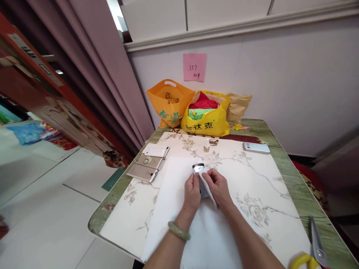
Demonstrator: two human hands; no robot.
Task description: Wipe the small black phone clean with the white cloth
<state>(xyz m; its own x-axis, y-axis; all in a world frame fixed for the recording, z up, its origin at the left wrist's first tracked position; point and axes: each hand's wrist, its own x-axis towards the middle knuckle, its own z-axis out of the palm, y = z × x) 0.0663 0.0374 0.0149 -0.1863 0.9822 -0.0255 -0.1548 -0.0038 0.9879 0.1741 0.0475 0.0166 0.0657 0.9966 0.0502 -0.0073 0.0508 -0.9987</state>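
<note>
Near the middle of the table, my left hand (pixel 192 192) is closed round the left side of a dark-topped phone (pixel 198 167). My right hand (pixel 220 186) pinches a white cloth (pixel 207 184) that lies against the phone's right side and covers part of it. A pale green bangle (pixel 178 231) circles my left wrist. Beyond the hands stands a small clear bottle (pixel 206 145) with a white cap, beside a pair of glasses (pixel 213 142). White cloth or paper (pixel 174 194) is spread under the hands.
Several phones (pixel 143 172) lie in a group on the left; another phone (pixel 256 148) is at the back right. Yellow-handled scissors (pixel 316 246) rest at the near right corner. An orange bag (pixel 170 101) and a stuffed yellow bag (pixel 207 125) stand against the wall.
</note>
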